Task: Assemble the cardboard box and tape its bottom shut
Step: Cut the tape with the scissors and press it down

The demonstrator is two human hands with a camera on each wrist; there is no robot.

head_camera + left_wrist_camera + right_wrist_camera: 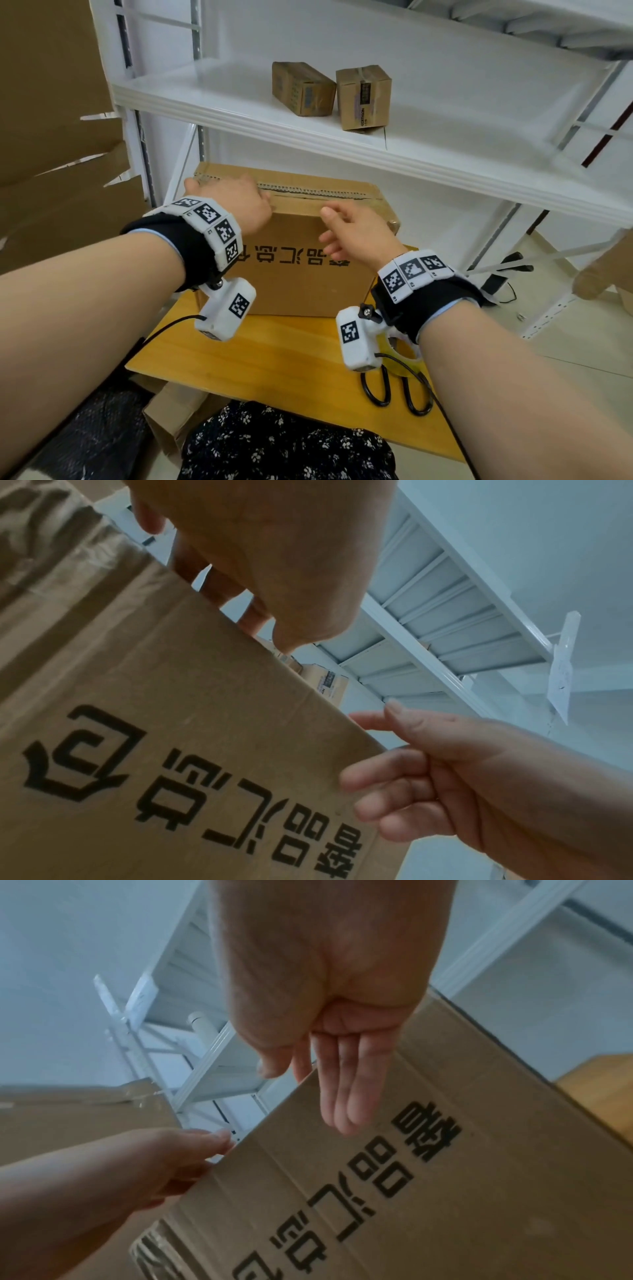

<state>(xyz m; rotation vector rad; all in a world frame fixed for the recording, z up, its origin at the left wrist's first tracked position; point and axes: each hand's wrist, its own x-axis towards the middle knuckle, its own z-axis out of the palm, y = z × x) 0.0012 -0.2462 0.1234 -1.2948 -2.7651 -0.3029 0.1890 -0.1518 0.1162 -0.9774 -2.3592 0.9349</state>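
A brown cardboard box (301,274) with black print upside down stands on the wooden table (274,359). Its upper flaps are folded down and meet at a seam (318,195). My left hand (229,197) lies on the box's top left part, fingers stretched over the flaps (260,561). My right hand (346,226) is at the front top edge, holding nothing. Its fingers hang relaxed in front of the printed face (342,1069). Glossy tape (154,1253) shows on the box's left corner.
A clear tape roll (404,356) and black-handled scissors (397,390) lie on the table's right front, under my right wrist. A white shelf (342,137) juts out just above the box, with two small cartons (301,89) on it. Large cardboard sheets (51,137) lean at the left.
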